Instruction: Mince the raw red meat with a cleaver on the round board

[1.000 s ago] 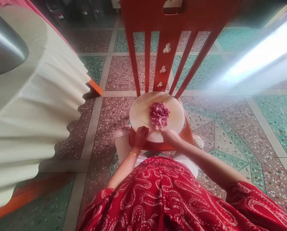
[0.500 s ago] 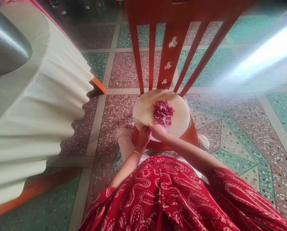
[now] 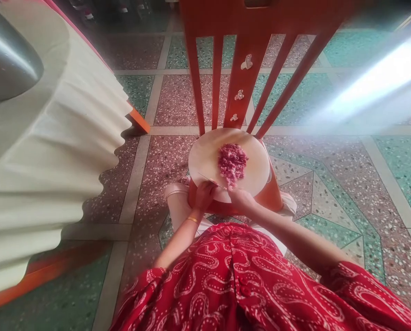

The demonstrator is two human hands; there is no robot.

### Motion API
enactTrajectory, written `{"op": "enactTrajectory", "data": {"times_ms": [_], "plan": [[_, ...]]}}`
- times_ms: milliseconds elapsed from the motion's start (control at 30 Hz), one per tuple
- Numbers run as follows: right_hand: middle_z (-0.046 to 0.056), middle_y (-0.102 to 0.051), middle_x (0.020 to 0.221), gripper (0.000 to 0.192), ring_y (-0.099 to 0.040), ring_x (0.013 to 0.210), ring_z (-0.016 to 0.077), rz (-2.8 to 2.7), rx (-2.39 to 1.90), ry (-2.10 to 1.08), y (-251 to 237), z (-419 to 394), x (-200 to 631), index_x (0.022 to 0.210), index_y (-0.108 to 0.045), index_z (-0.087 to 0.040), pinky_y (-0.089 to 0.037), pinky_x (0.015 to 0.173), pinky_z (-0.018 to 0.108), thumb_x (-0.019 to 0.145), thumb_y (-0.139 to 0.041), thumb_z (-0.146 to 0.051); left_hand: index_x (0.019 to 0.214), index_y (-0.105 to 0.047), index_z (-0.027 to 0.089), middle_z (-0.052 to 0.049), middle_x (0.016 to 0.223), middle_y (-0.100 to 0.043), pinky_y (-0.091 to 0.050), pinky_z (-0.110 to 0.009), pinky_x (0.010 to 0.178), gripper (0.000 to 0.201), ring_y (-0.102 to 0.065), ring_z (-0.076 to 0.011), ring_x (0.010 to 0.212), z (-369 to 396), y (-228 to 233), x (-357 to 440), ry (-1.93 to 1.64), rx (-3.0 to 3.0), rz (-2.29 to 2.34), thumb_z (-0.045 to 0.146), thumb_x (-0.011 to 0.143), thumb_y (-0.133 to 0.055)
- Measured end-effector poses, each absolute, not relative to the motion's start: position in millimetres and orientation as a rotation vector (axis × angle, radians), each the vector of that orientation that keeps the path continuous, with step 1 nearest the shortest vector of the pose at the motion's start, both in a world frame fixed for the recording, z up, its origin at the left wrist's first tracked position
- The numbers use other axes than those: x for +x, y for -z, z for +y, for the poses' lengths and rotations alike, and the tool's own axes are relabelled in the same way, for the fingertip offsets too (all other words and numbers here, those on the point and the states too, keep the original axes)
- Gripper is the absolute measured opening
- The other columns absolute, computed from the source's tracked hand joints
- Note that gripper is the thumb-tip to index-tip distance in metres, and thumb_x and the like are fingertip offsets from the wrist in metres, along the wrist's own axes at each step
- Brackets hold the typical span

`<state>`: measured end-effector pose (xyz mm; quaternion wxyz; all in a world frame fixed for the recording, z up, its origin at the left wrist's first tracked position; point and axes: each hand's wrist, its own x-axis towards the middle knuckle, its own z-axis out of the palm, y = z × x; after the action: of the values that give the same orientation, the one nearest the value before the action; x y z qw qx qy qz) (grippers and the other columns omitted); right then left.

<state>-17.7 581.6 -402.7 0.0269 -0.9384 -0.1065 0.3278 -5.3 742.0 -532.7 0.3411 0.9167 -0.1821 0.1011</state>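
Directly below us, a round pale cutting board (image 3: 208,156) lies on the seat of an orange-red chair (image 3: 246,78), and we take that board as the landmark for everything else. On the board, right of its centre, sits a heap of chopped pink meat (image 3: 232,163).

Our left hand (image 3: 204,195) rests at the near edge of the board, fingers curled shut around a knife (image 3: 208,179). Only a thin pale line of blade shows, running from the hand up and to the left across the board's near-left part. The handle is hidden inside the fist. We cannot tell whether the blade tip touches the board.

Our right hand (image 3: 241,198) lies at the near edge of the board, just beside the left hand and just below the meat heap. Its fingers reach toward the near rim of the heap. Whether they are pinched on a piece or spread apart we cannot tell; the view is too small and the fingertips blur into the meat.

A thin gold bangle (image 3: 192,219) sits on the left wrist. Nearer to us than the board, a red patterned garment (image 3: 233,280) fills the lower view. Far left of the board hangs a pleated cream cloth (image 3: 60,151), with a metal vessel (image 3: 5,59) above it. Terrazzo floor (image 3: 329,184) of pink and green tiles surrounds the chair.
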Motion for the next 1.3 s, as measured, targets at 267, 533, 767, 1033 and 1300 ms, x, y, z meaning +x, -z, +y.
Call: {"op": "enactTrajectory", "data": {"times_ms": [267, 533, 767, 1033, 1300], "plan": [[0.01, -0.066, 0.092, 0.027, -0.064, 0.084, 0.0219, -0.421, -2.83, -0.888, 417, 622, 20, 0.114, -0.047, -0.018, -0.046, 0.067, 0.028, 0.09, -0.035, -0.017, 0.089, -0.065, 0.017, -0.009, 0.09, -0.066, -0.044, -0.045, 0.091, 0.02, -0.058, -0.0227, 0.09, 743, 537, -3, -0.203, 2.433, -0.441, 0.018, 0.087, -0.045], [0.01, -0.067, 0.088, 0.043, -0.064, 0.08, 0.0209, -0.363, -2.889, -0.869, 420, 549, -7, 0.125, -0.045, -0.018, -0.043, 0.062, 0.026, 0.083, -0.042, -0.009, 0.094, -0.065, 0.02, -0.004, 0.095, -0.065, -0.047, -0.036, 0.086, 0.018, -0.057, -0.0186, 0.092, 741, 534, -3, -0.28, 2.375, -0.481, 0.019, 0.088, -0.047], [0.009, -0.066, 0.082, 0.041, -0.063, 0.074, 0.0196, -0.299, -2.915, -0.801, 409, 549, -9, 0.123, -0.045, -0.016, -0.042, 0.06, 0.026, 0.084, -0.04, -0.008, 0.096, -0.066, 0.02, -0.006, 0.097, -0.064, -0.048, -0.034, 0.085, 0.019, -0.057, -0.017, 0.094, 741, 529, -6, -0.332, 2.354, -0.428, 0.019, 0.088, -0.048], [0.012, -0.065, 0.087, 0.038, -0.064, 0.082, 0.0224, -0.4, -2.914, -0.983, 412, 566, -17, 0.121, -0.047, -0.016, -0.046, 0.067, 0.028, 0.084, -0.042, -0.012, 0.099, -0.066, 0.021, -0.006, 0.1, -0.066, -0.049, -0.038, 0.086, 0.023, -0.057, -0.0203, 0.096, 744, 538, -5, -0.267, 2.431, -0.479, 0.015, 0.086, -0.049], [0.013, -0.065, 0.096, 0.031, -0.063, 0.088, 0.0212, -0.515, -2.844, -0.932, 415, 609, 19, 0.117, -0.048, -0.017, -0.045, 0.069, 0.026, 0.087, -0.04, -0.013, 0.101, -0.064, 0.018, -0.008, 0.098, -0.066, -0.047, -0.04, 0.087, 0.021, -0.057, -0.0208, 0.095, 744, 536, -5, -0.225, 2.455, -0.522, 0.018, 0.087, -0.048]]}}
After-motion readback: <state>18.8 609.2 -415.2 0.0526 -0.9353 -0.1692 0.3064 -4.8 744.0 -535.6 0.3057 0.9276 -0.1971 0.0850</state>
